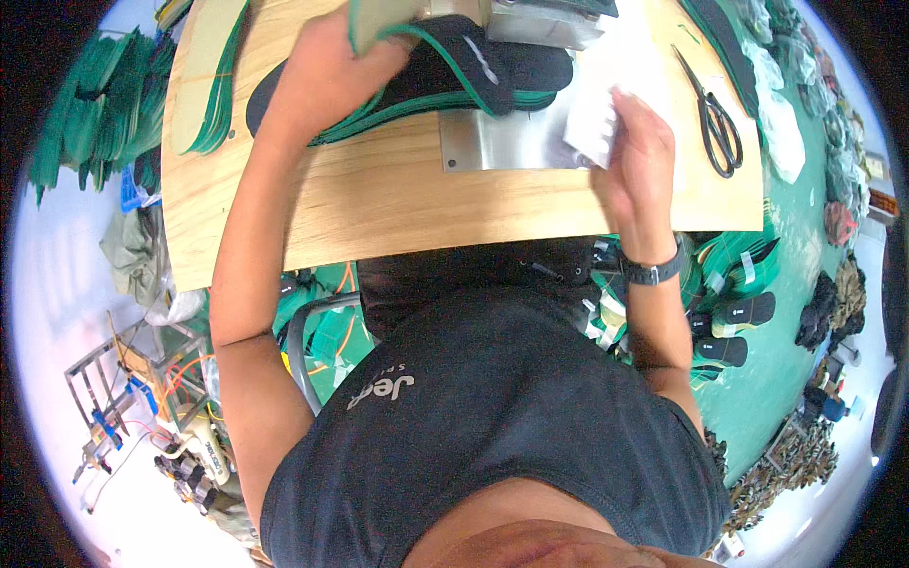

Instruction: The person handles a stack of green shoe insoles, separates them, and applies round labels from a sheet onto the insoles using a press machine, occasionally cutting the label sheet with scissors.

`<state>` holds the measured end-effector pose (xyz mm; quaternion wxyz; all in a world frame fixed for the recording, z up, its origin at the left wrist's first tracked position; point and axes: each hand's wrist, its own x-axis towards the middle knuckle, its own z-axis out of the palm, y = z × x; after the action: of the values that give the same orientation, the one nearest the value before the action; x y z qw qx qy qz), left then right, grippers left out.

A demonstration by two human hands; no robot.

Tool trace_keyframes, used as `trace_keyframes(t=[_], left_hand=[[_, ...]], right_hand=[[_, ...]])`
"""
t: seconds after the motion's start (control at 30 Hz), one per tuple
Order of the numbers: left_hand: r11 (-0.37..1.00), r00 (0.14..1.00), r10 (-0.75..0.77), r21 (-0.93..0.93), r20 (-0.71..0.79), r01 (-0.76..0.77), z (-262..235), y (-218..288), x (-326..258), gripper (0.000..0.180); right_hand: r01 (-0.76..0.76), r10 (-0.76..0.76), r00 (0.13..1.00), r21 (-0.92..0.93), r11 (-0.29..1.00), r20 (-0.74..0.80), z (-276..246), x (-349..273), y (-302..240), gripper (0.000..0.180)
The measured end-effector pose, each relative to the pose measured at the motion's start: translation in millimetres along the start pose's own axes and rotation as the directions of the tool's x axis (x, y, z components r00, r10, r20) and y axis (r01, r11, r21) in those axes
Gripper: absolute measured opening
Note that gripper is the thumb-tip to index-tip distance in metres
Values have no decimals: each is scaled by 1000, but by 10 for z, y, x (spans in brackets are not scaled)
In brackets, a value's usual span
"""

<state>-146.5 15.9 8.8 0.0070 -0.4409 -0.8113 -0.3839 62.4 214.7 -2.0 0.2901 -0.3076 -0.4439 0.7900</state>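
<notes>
left grip (333, 71) pinching green-edged pad (388, 13) over black insoles (440, 76); right grip (646, 161) holding white sheet (592, 128) by right edge

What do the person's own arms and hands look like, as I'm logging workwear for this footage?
The left hand and right hand are both ungloved. The right wrist carries a black wristband, seemingly a watch strap; the left wrist shows nothing worn. Both forearms are uncovered, below the short sleeves of a black T-shirt.
</notes>
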Motion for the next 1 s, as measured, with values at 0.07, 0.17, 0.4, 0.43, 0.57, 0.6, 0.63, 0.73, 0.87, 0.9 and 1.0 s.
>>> trace_keyframes(t=[0.07, 0.17, 0.4, 0.43, 0.57, 0.6, 0.63, 0.73, 0.87, 0.9, 1.0], left_hand=[[989, 997, -53, -144, -53, 44, -57, -314, 33, 25], [959, 981, -190, -226, -50, 174, -54, -316, 2, 28], [992, 992, -88, -96, -91, 79, -61, -276, 0, 26], [992, 993, -83, -99, -81, 75, -64, -277, -4, 26], [995, 995, -74, -70, -60, 70, -78, -301, 8, 27], [996, 995, -75, -52, -60, 72, -83, -302, 13, 27], [996, 995, -73, -51, -71, 70, -82, -288, 12, 27], [994, 992, -88, -69, -92, 81, -63, -256, -4, 27], [983, 983, -170, -82, -62, 165, -71, -269, -43, 27], [980, 980, -193, -65, -47, 190, -78, -262, -63, 27], [993, 994, -112, -44, 9, 112, -73, -250, -54, 27]], right_hand=[[-40, 72, 977, -161, 986, 202, 45, 75, 63, 21], [-91, 154, 964, -276, 957, 215, 146, 30, 113, 24], [-34, 131, 954, -336, 941, 270, 87, 30, 180, 29], [-30, 132, 951, -341, 940, 280, 92, 24, 180, 29], [-11, 123, 948, -358, 934, 292, 93, 14, 174, 29], [-4, 122, 947, -366, 930, 298, 74, 41, 189, 29], [2, 120, 945, -374, 927, 303, 61, 59, 198, 29], [12, 108, 943, -358, 934, 315, 66, 70, 204, 29], [-17, 137, 948, -385, 923, 286, 92, 59, 188, 30], [-14, 139, 950, -404, 915, 281, 87, 19, 193, 31], [14, 128, 947, -436, 900, 295, 113, 52, 155, 32]])
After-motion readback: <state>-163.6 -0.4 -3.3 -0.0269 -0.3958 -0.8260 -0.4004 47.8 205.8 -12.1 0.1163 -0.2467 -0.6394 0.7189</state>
